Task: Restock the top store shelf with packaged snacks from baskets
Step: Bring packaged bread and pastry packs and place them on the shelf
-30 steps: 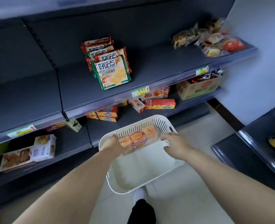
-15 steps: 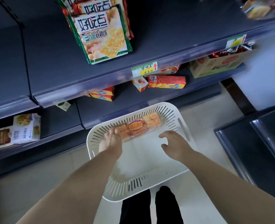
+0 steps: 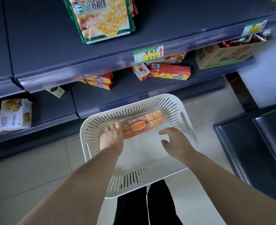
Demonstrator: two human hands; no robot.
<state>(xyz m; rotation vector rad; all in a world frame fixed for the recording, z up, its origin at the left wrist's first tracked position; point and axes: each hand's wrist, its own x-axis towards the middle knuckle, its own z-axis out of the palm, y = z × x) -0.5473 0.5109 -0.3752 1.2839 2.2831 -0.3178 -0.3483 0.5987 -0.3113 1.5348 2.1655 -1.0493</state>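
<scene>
A white slotted basket (image 3: 150, 190) is in front of me over the floor, below the shelves. One clear pack of orange snacks with an orange-and-purple label (image 3: 143, 125) lies inside, leaning on the far wall. My left hand (image 3: 112, 138) holds the pack's left end, thumb on top, fingers hidden behind it. My right hand (image 3: 174, 142) hovers with fingers spread, just short of the pack's right half and not touching it. The dark upper shelf (image 3: 53, 46) carries a green-edged cracker bag (image 3: 101, 18) at the top of the view.
A price tag (image 3: 148, 54) hangs on the shelf's front edge. Red snack boxes (image 3: 169, 72), a cardboard carton (image 3: 223, 56) and a white cookie box (image 3: 15, 114) sit on lower shelves. A dark fixture (image 3: 255, 143) stands at right. My legs (image 3: 147, 205) are under the basket.
The view has tilted down and drawn closer to the basket. My left hand has settled onto the pack's left end; my right hand has spread near its right side.
</scene>
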